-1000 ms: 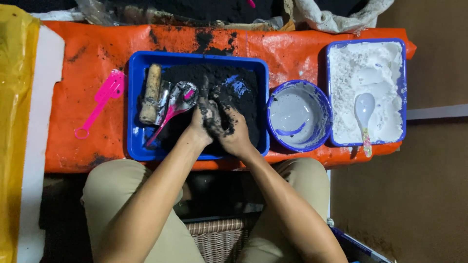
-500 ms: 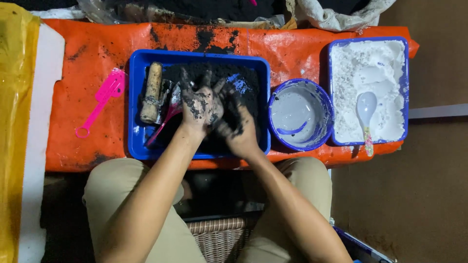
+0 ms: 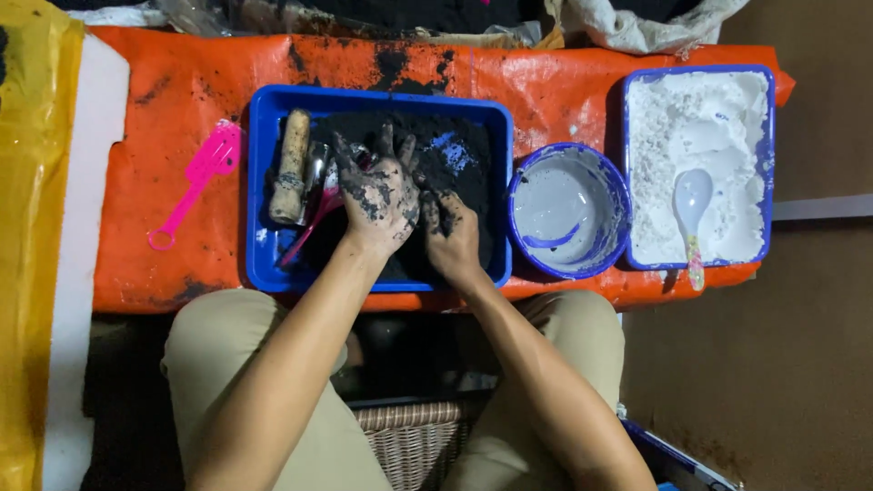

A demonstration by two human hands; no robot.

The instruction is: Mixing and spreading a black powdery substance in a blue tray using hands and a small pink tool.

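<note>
Left hand (image 3: 380, 195) fingers spread on black powder (image 3: 459, 159); right hand (image 3: 450, 238) fingers buried, state unclear. Powder may spill over the blue tray (image 3: 259, 195) rim.

No packages, labels, signs, screens.

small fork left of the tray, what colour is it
Bright pink fork, lying on the orange cover; the head view shows it.

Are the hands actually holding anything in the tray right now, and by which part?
No tool is held. The left hand lies spread, fingers open, on the black powder; the right hand presses into it, its grip cannot be told.
</note>
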